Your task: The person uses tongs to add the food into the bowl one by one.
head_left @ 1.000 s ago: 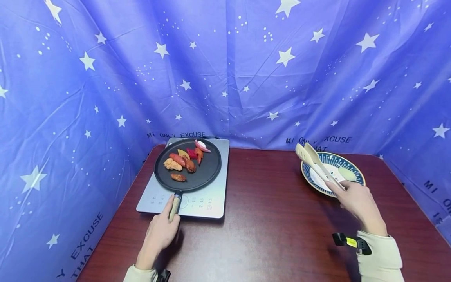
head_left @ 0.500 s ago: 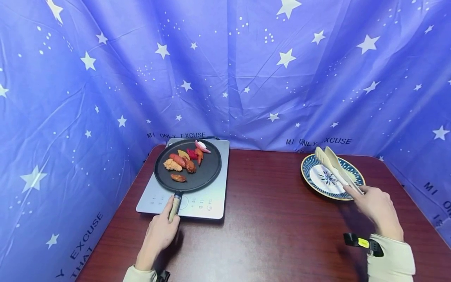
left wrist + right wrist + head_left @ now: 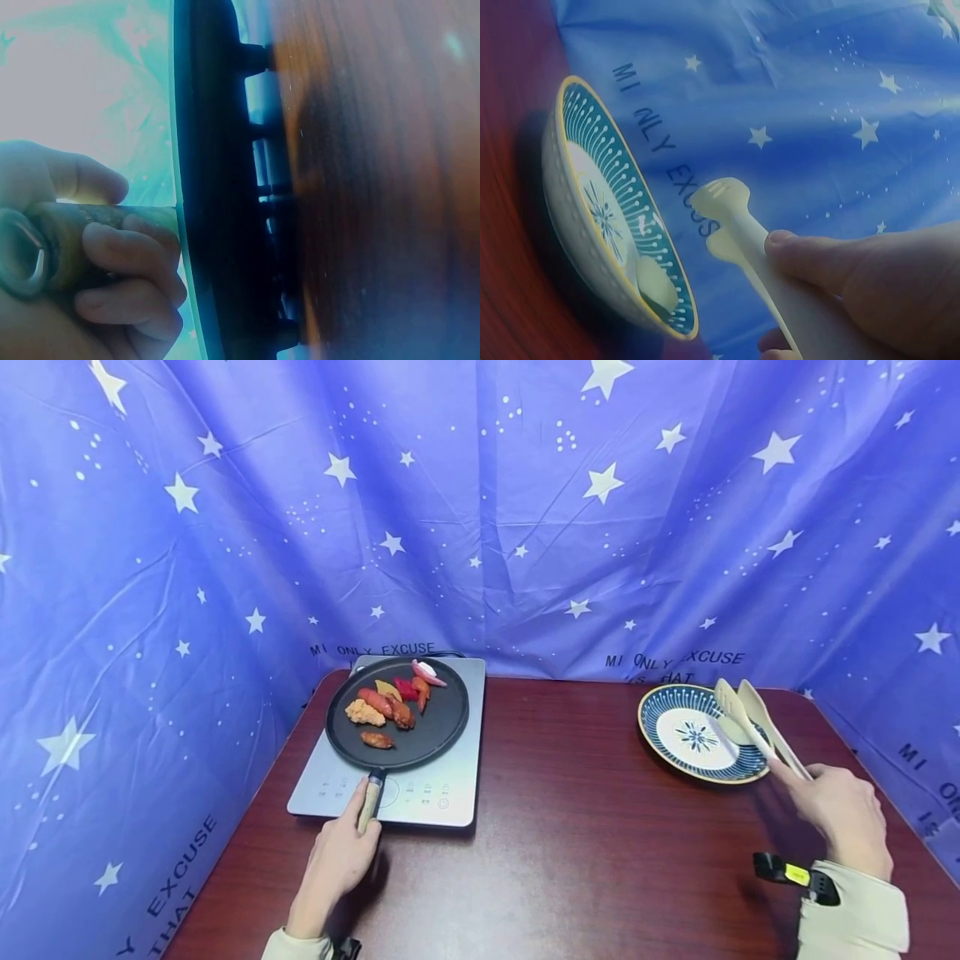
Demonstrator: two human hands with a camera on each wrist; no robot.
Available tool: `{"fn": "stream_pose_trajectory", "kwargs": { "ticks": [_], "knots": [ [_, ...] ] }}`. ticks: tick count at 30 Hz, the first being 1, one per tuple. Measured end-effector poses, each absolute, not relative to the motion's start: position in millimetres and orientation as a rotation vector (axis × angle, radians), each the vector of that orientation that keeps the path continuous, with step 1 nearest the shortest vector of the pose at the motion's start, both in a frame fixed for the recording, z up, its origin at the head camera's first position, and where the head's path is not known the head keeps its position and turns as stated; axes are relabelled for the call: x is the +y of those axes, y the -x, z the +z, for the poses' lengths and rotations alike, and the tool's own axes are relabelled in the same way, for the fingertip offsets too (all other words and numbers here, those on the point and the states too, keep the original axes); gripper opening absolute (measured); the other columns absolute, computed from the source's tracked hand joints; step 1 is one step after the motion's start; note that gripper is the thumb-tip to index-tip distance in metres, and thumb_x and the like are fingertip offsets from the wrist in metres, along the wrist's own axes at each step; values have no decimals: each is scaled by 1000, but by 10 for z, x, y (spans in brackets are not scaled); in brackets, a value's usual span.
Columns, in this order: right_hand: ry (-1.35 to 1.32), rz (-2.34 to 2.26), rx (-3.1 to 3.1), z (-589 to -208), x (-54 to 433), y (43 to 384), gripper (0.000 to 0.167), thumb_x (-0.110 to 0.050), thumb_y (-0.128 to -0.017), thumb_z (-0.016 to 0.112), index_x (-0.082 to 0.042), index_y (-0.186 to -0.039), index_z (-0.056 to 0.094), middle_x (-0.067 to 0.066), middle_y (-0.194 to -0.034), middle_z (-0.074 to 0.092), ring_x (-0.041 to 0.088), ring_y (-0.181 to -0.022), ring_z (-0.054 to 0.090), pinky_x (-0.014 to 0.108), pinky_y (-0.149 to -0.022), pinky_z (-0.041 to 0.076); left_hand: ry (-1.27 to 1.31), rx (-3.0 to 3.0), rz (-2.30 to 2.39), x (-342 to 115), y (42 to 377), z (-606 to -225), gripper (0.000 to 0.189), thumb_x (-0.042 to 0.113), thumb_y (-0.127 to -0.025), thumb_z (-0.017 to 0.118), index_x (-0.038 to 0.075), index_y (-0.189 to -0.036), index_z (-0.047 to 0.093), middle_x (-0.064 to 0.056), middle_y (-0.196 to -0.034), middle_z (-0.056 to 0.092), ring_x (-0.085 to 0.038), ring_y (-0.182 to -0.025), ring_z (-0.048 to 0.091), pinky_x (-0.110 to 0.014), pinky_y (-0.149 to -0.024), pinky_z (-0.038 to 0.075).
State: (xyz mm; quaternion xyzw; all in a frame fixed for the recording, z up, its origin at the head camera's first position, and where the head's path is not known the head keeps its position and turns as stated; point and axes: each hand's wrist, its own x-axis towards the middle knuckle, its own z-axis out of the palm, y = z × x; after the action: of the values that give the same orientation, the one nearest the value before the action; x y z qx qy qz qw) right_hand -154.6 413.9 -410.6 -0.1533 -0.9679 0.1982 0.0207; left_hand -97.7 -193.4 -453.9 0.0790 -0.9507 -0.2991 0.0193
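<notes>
My left hand (image 3: 337,856) grips the wooden handle (image 3: 71,232) of a round black frying pan (image 3: 442,727), its fingers curled round it in the left wrist view. Several food pieces lie in the pan, among them a golden fried lump (image 3: 366,712), a red sausage-like piece (image 3: 373,700) and a small brown piece (image 3: 377,740) nearest the handle. At the right, my right hand (image 3: 843,810) holds pale tongs (image 3: 731,201), their two heads apart and nothing between them. The tongs are above the right side of a blue-patterned plate (image 3: 663,727). A pale green piece (image 3: 656,283) lies in the plate.
Beneath the pan sits a silver induction cooktop (image 3: 457,777) at the left of the dark red wooden table (image 3: 562,793). A blue star-printed curtain (image 3: 540,510) surrounds the table's back and sides.
My right hand has moved right and toward me with the tongs, from over the plate's left side to its right side. The left hand, pan and food stay put.
</notes>
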Motion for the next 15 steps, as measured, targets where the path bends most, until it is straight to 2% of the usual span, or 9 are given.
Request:
{"fn": "stream_pose_trajectory", "kwargs": {
  "ticks": [7, 15],
  "knots": [
    [549, 597, -3052, -4141, 4176, 1569, 76, -67, -85, 44, 6, -101, 60, 38, -91, 54, 52, -79, 51, 47, -54, 36, -259, -2953, -925, -1951, 962, -4553, 67, 22, -86, 52, 16, -149, 31, -25, -94, 63, -25, -63, 52, -43, -59, 43],
    [663, 595, -3124, -4142, 4187, 1564, 80, -70, -85, 41, 6, -101, 60, 38, -92, 52, 51, -81, 51, 48, -56, 38, -248, -2954, -929, -1947, 968, -4561, 68, 21, -85, 52, 15, -149, 30, -20, -85, 62, -23, -60, 49, -41, -56, 43]
  ]
}}
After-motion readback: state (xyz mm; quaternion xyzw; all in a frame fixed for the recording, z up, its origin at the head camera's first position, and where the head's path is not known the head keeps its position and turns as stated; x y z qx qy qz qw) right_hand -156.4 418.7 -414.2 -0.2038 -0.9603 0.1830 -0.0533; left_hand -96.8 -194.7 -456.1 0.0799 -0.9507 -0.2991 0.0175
